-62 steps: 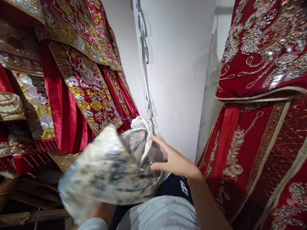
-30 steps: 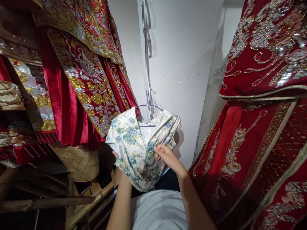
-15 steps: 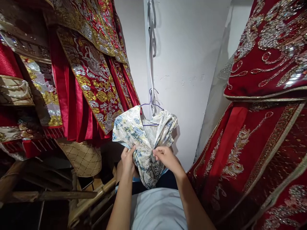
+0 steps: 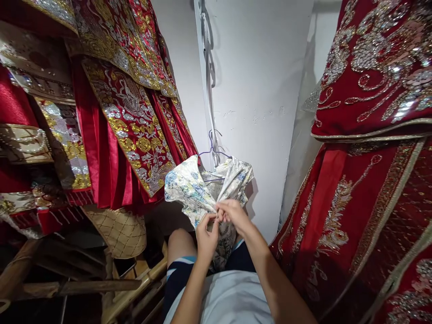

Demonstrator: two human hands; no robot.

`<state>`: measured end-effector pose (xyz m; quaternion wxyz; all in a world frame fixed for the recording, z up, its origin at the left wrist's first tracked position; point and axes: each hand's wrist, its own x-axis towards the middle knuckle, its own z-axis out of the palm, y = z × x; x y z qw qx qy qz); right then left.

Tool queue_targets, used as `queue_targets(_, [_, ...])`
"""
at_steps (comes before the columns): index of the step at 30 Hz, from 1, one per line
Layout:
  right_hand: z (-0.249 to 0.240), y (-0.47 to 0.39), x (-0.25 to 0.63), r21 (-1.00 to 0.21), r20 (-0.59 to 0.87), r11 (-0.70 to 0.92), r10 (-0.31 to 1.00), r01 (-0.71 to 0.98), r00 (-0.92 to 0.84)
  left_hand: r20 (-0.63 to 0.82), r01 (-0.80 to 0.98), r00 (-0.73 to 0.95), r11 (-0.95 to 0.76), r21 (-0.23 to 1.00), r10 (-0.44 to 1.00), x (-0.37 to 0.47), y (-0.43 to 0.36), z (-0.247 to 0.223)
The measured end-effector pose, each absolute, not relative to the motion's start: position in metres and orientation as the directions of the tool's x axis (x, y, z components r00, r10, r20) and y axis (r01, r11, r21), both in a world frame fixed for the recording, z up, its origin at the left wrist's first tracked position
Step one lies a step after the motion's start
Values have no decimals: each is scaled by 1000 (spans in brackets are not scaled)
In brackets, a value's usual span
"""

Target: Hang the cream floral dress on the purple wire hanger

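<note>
Head camera view: both hands met at the front of a short-sleeved floral blouse, at the foot of its V-shaped neckline. The right hand was nearly closed, thumb and fingertips pinching the fabric. The left hand, just below and to its left, was also nearly closed, thumb and finger pinched on the same front; whether a small fastener lay between them was too small to tell.

Beyond the hands, the blouse hung on a thin purple hanger near a white upright strip; the hook's hold could not be made out. Behind it, a pale wall bounded the room ahead. Right of the right hand, a strip of this wall left a gap before beaded red garments, which closed off that side. Left of and beyond the left hand, red and gold embroidered garments leaned close to the blouse's sleeve, narrowing the room there. Lower left, a beige quilted panel hung over a wooden pole frame. Nearer than the hands, the wearer's light shirt and bare knee bounded the space below.
</note>
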<state>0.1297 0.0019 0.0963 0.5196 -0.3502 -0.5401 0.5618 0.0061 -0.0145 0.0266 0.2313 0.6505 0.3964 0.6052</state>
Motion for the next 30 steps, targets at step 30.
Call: queue_targets(30, [149,76,117,-866,478,455,875,210,75,912,552,37,-769,322,408,-27,68,223])
